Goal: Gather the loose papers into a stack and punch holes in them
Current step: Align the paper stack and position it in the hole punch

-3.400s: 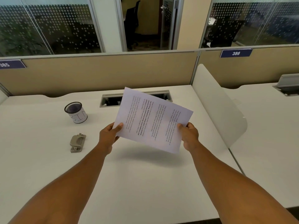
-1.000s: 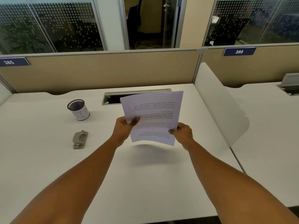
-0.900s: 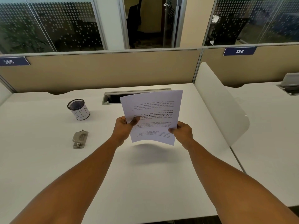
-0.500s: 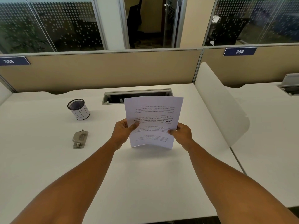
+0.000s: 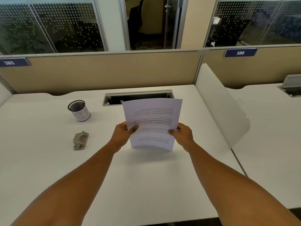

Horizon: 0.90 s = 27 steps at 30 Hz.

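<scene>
Left thumb on printed face, fingers hidden behind; left hand pinches papers at 9 o'clock edge. Right hand pinches 3 o'clock edge the same way. Papers upright, bottom edge at or just above desk, sheets bowed.

Risk: bowing lets sheets splay, edges misalign; holes then land uneven.

Forearms converge toward 12 o'clock. Hole punch at 9 o'clock, well apart, untouched.

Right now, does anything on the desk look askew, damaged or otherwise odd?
Nothing looks damaged or spilled. The papers stand upright, bowed, held by the left hand and right hand, their print upside down to the camera. The hole punch lies untouched beside the mesh cup.
</scene>
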Each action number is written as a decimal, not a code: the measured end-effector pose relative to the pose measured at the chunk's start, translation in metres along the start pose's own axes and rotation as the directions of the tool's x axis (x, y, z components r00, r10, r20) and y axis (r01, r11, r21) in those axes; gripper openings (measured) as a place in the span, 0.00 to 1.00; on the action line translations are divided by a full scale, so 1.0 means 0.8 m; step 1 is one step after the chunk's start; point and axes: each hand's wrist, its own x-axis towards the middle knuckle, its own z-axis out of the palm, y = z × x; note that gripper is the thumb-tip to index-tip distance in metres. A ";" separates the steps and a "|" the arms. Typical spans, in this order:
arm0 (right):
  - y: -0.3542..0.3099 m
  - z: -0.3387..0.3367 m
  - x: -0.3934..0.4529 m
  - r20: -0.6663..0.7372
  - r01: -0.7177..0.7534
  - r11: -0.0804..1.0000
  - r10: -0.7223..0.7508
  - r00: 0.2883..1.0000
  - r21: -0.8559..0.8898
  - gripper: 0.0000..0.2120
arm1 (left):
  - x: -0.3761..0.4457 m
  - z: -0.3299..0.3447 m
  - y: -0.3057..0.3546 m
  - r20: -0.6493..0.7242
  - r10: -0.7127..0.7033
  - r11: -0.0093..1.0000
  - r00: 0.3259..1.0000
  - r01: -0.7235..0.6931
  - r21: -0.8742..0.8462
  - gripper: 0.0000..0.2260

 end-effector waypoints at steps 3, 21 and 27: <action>-0.001 0.001 -0.001 0.001 0.013 1.000 -0.013 1.000 0.010 0.13 | -0.001 -0.002 -0.005 0.017 -0.013 0.999 1.000 0.013 0.029 0.14; -0.017 -0.008 0.012 -0.106 -0.001 0.922 0.046 0.993 0.387 0.06 | -0.013 -0.004 -0.005 -0.119 -0.024 0.999 0.993 0.020 -0.029 0.09; -0.018 -0.007 0.015 -0.089 -0.062 0.815 0.138 0.986 0.576 0.07 | -0.018 -0.002 -0.007 -0.144 -0.065 0.993 0.987 0.049 -0.112 0.09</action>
